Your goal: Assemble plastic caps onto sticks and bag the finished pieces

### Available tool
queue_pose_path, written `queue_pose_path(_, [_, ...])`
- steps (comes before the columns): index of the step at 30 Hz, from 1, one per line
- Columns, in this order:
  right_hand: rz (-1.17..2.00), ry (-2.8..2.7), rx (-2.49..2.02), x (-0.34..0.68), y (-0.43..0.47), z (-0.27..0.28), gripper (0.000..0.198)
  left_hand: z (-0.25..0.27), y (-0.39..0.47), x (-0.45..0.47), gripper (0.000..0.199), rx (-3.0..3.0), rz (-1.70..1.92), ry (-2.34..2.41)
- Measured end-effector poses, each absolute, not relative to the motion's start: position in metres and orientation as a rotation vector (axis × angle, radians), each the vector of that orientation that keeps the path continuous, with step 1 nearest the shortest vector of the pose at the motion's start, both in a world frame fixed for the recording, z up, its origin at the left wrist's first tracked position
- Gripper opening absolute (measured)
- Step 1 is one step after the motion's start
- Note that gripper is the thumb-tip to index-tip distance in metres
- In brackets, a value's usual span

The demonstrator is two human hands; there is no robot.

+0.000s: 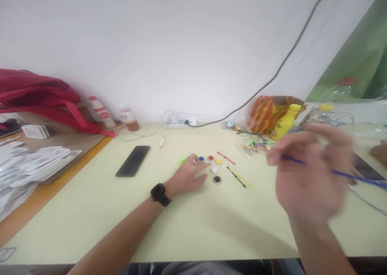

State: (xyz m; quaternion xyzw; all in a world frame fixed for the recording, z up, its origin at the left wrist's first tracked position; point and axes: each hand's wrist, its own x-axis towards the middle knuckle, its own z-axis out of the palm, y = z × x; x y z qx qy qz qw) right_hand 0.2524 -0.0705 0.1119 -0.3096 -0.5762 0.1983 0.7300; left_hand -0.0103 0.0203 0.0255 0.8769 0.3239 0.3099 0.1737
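My left hand (189, 175) lies flat on the pale yellow table (193, 222), a black watch on its wrist. Its fingers rest beside a cluster of small round caps: blue (201, 159), red (211, 158), yellow (218, 161), white (214, 170) and black (217, 180). A green stick (182, 160) pokes out behind the hand. My right hand (311, 174) is raised and blurred, pinching a thin blue stick (341, 173) that points right. Red (225, 158), black (236, 177) and yellow sticks lie right of the caps.
A black phone (133, 160) lies left of centre. At the back stand two small bottles (101, 112), a power strip (179, 122), an orange bag (269, 112) and a yellow bottle (286, 122). White packets (27, 164) pile at left under a red bag (39, 96).
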Motion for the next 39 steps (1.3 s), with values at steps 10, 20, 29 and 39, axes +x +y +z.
queue_pose_path(10, [1.753, -2.193, -0.763, 0.240, -0.021, 0.050, 0.037, 0.003, 0.039, -0.022, 0.039, 2.622, 0.821, 1.160])
queue_pose_path(20, [1.324, -1.871, -1.073, 0.241, -0.004, 0.034, 0.045, 0.013, 0.031, -0.014, 0.029, 2.563, 0.838, 1.048])
queue_pose_path(29, [1.094, -1.771, -1.262, 0.235, -0.002, 0.027, 0.029, 0.015, 0.013, 0.003, 0.013, 2.120, 0.897, 0.887])
queue_pose_path(39, [1.169, -1.612, -1.165, 0.232, -0.008, 0.033, 0.035, 0.011, 0.013, 0.009, 0.025, 1.663, 0.875, 0.878])
